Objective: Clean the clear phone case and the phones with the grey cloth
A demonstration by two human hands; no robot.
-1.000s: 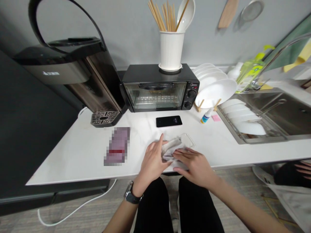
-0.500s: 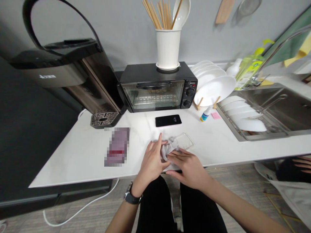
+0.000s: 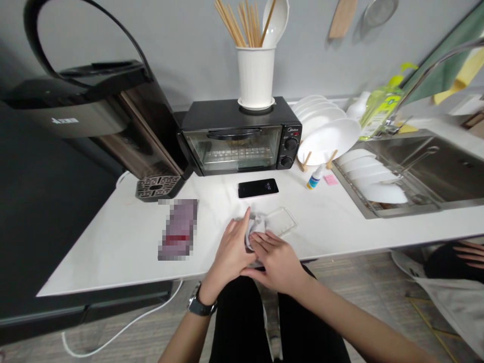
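A clear phone case [image 3: 284,220] lies near the counter's front edge, its far right end uncovered. My left hand [image 3: 232,247] is at the near left end of the case and seems to hold it; some fingers are hidden. With bent fingers my right hand [image 3: 278,259] presses a crumpled pale grey cloth [image 3: 258,223] onto the case, close against my left hand. Beyond them a black phone [image 3: 258,188] lies face up, its screen showing the time. To its right stand a small spray bottle [image 3: 314,179] and a pink sticky note [image 3: 330,180] lying flat.
Behind the phone is a toaster oven [image 3: 242,136] with a white cup [image 3: 256,75] of chopsticks on top. A drinks dispenser [image 3: 151,146] stands left, near a blurred-out purple item [image 3: 179,227]. Plates [image 3: 328,141] and a sink [image 3: 446,176] are right. Another person's hand [image 3: 471,252] shows far right.
My right hand has slid left with the cloth, closer to my left hand, so more of the phone case shows. The whole view has shifted slightly.
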